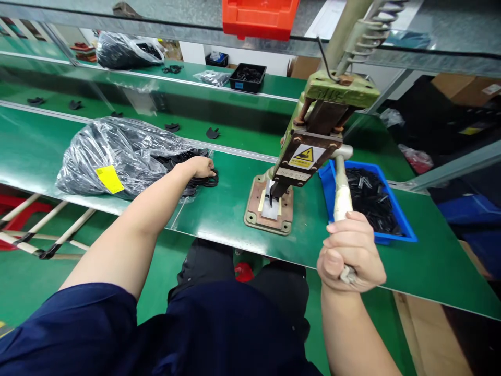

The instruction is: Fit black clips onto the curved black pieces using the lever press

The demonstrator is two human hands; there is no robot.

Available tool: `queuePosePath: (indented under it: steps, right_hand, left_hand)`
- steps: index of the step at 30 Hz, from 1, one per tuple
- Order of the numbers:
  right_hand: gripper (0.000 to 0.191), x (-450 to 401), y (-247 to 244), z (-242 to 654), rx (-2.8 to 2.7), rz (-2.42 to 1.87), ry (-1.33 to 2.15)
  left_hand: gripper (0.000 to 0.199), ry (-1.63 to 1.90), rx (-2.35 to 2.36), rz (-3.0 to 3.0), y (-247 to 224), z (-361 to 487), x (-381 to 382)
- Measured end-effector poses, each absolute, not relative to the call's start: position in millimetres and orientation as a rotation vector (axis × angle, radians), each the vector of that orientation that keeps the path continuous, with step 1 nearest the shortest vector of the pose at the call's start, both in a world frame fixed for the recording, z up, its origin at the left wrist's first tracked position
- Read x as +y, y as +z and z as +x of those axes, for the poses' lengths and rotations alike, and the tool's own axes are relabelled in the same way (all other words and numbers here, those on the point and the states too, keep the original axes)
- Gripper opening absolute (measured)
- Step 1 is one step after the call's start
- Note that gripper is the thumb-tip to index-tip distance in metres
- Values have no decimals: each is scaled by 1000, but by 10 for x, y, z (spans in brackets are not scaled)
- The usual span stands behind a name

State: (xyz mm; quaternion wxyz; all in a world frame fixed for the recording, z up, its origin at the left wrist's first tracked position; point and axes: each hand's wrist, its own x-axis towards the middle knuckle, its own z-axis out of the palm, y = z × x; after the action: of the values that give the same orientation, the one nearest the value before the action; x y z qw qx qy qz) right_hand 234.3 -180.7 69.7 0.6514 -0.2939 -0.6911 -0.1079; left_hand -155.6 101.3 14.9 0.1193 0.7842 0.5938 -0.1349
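My right hand (351, 253) is wrapped round the lever (342, 190) of a green hand press (309, 141). Under the press ram a metal fixture (270, 206) sits on the brown base plate (252, 209). At the mouth of a clear plastic bag (113, 151), my left hand (202, 167) has its fingers closed on a black curved part (211, 180). More black parts (182, 156) spill from the bag beside it. A yellow label (110, 179) is stuck on the bag.
Right of the press stands a blue bin (407, 232) of small black pieces. Dark parts (213, 133) lie spaced along the green strip behind the bench. A black tray (263, 78) and another filled bag (125, 51) stand farther back. An orange bin (260, 18) overhangs from the shelf.
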Motion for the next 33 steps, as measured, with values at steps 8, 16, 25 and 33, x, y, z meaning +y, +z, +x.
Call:
queuePosePath:
  steps: [8, 16, 25, 33]
  right_hand:
    - [29, -1819, 706, 2322, -1558, -661, -233]
    - [25, -1838, 721, 2329, -1573, -673, -211]
    - [24, -1821, 715, 2310, -1568, -645, -219]
    - [24, -1840, 738, 2311, -1582, -664, -212]
  left_hand:
    - [49, -362, 1829, 2517, 145, -1467, 952]
    - [41, -66, 1777, 2576, 149, -1313, 952]
    - [55, -146, 1896, 2437, 94, -1444, 997]
    - [71, -285, 1831, 2261, -144, -1021, 1218]
